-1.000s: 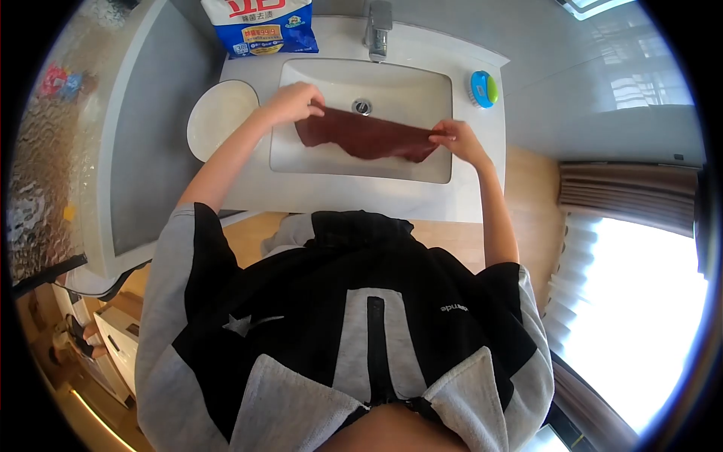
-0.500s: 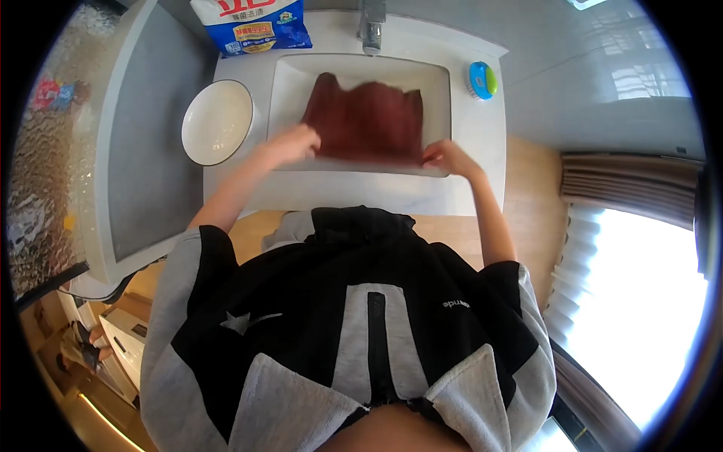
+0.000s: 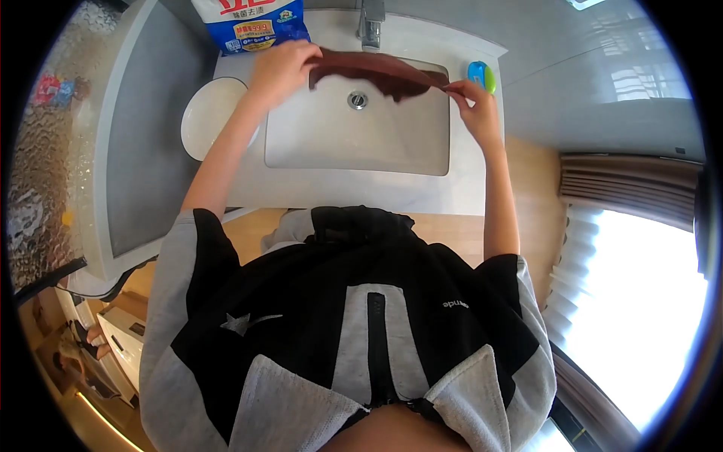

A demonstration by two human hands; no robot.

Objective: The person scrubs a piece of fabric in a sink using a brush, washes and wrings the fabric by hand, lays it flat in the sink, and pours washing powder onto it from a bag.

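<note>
A dark red cloth [image 3: 376, 69] is stretched between my two hands over the far part of the white sink [image 3: 339, 147]. My left hand [image 3: 285, 69] grips its left end, close to the blue and white detergent bag. At the other end, my right hand [image 3: 474, 105] pinches a corner between thumb and fingers. The cloth's lower edge hangs unevenly, and I cannot tell whether it touches the basin. Below it the round drain [image 3: 357, 99] shows.
A faucet [image 3: 370, 30] stands behind the sink. The detergent bag [image 3: 252, 26] is at the back left, a white bowl [image 3: 207, 124] on the left counter. A blue and green brush [image 3: 480, 74] lies at the right. Another person [image 3: 83, 354] appears at lower left.
Both hands have moved away from me toward the faucet, raising the cloth's near edge. The cloth, earlier spread across the sink, now hangs as a narrow strip and uncovers the drain.
</note>
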